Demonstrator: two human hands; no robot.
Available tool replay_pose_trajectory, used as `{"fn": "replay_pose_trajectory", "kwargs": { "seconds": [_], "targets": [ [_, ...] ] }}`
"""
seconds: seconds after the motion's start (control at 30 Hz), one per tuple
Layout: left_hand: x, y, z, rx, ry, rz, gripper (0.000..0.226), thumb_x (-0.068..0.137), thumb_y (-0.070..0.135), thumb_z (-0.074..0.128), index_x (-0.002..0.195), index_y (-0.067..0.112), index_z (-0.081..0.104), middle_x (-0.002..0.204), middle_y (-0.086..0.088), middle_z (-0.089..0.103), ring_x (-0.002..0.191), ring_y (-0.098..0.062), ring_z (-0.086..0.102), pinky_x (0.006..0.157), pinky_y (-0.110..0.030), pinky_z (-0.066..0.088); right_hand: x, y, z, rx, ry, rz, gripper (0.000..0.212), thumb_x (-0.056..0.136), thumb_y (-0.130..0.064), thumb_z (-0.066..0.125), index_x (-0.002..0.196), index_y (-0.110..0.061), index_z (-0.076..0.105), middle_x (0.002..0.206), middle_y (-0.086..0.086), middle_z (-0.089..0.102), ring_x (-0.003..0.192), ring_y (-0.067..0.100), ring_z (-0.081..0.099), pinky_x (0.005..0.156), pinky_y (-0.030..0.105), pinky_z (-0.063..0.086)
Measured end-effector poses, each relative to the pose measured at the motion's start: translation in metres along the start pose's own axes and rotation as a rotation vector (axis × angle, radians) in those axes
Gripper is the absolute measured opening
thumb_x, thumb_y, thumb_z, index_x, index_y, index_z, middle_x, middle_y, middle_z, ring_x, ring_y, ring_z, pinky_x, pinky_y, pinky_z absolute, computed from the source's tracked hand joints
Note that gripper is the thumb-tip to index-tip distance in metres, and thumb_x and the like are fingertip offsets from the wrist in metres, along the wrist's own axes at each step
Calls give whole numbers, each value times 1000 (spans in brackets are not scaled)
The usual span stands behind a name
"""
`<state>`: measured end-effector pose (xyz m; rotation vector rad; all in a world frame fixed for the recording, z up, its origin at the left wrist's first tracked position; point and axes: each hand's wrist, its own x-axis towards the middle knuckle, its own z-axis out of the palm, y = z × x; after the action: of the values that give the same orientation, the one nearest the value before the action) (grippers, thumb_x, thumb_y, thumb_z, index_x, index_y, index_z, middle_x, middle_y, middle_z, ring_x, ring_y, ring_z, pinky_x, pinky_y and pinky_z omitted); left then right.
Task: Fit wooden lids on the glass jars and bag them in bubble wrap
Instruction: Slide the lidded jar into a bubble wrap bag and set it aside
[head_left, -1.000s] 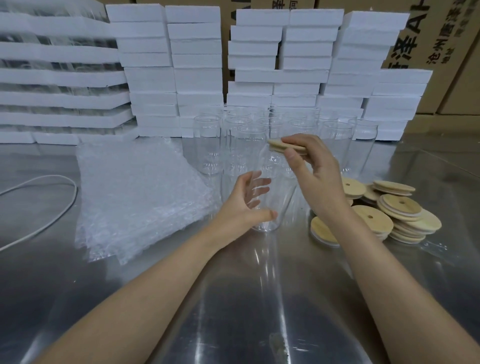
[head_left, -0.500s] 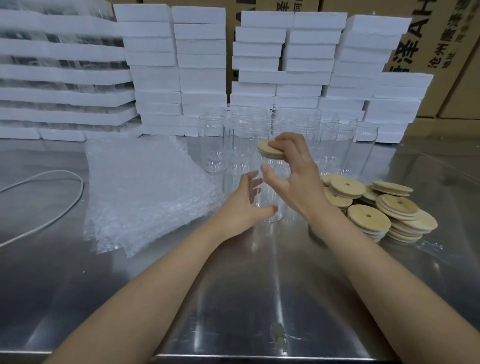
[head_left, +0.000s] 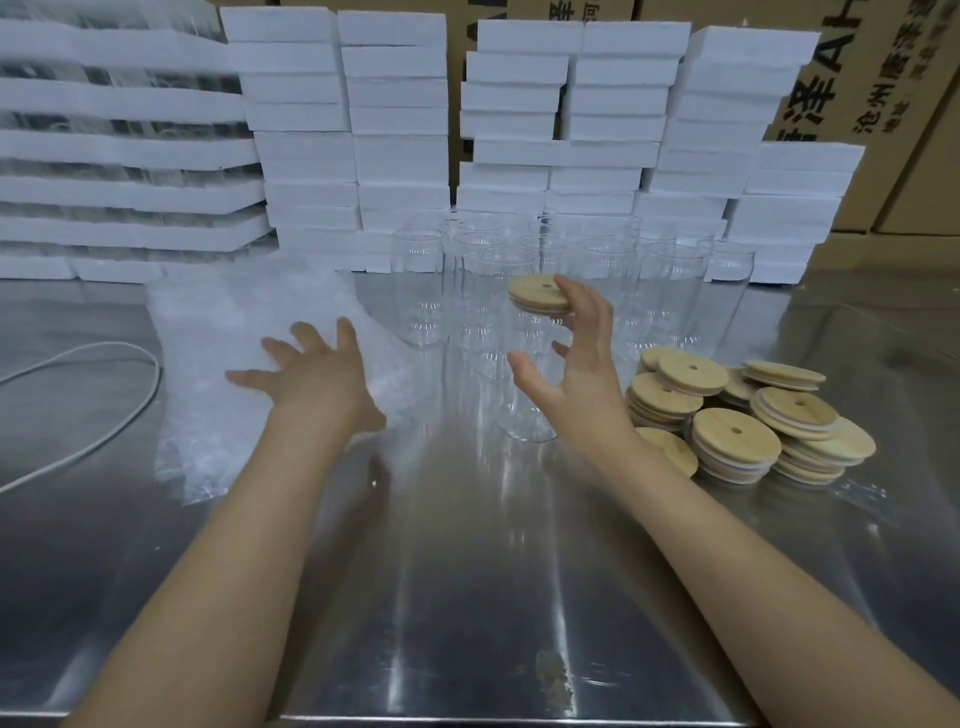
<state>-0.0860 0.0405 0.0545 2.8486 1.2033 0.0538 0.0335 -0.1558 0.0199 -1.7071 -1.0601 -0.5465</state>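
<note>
A clear glass jar (head_left: 524, 400) stands on the steel table (head_left: 467, 597) with a round wooden lid (head_left: 537, 294) on its mouth. My right hand (head_left: 576, 374) is spread beside the jar, its upper fingers touching the lid's right edge and its thumb out in front of the glass. My left hand (head_left: 311, 374) reaches left with fingers fanned straight over the stack of bubble wrap bags (head_left: 249, 364), holding nothing. Behind stand several more open jars (head_left: 670, 291).
Stacks of wooden lids (head_left: 737, 415) lie at the right of the jar. White foam blocks (head_left: 395, 156) are piled along the back, cardboard cartons (head_left: 883, 78) behind them. A white cable (head_left: 119, 405) curves across the table's left side.
The lid went from my right hand's pinch onto the jar. My left hand let go of the jar and swung left over the bubble wrap. My right fingers have loosened.
</note>
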Motion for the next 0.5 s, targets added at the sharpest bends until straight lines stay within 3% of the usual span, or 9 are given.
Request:
{"fn": "replay_pose_trajectory", "kwargs": {
  "seconds": [0.17, 0.27, 0.33, 0.4, 0.5],
  "targets": [
    [29, -36, 10, -61, 92, 90, 103, 77, 50, 71, 153, 28, 6, 158, -12, -2, 146, -32, -6, 111, -68, -2, -4, 4, 1, 21, -9, 14, 77, 88, -24, 71, 142, -39, 17, 139, -10, 17, 131, 15, 37, 104, 32, 39],
    [31, -40, 14, -125, 200, 142, 106, 72, 73, 63, 153, 27, 11, 159, -11, 7, 147, -25, -3, 110, -63, -10, -5, 4, 2, 24, -21, 29, 78, 88, -24, 71, 143, -38, 17, 140, -9, 17, 131, 13, 37, 105, 33, 38],
    [27, -32, 8, -239, 415, 116, 95, 75, 82, 45, 149, 24, 28, 152, -12, 29, 141, -29, 20, 111, -57, 4, -5, 4, 1, 25, -24, 38, 78, 88, -24, 70, 142, -40, 17, 143, -5, 19, 130, 12, 37, 103, 30, 38],
    [22, -27, -3, -378, 646, -32, 83, 86, 78, 25, 137, 17, 49, 132, -18, 51, 123, -35, 41, 103, -53, 20, -5, 3, 1, 23, -30, 51, 78, 89, -25, 70, 142, -43, 16, 147, 0, 19, 129, 10, 37, 100, 28, 37],
    [18, -32, -9, -460, 653, -246, 77, 94, 67, 19, 122, 6, 57, 115, -23, 56, 112, -39, 45, 96, -51, 23, -5, 2, 0, 18, -48, 57, 77, 89, -26, 69, 142, -43, 16, 148, 1, 19, 129, 9, 37, 100, 28, 38]
  ]
}}
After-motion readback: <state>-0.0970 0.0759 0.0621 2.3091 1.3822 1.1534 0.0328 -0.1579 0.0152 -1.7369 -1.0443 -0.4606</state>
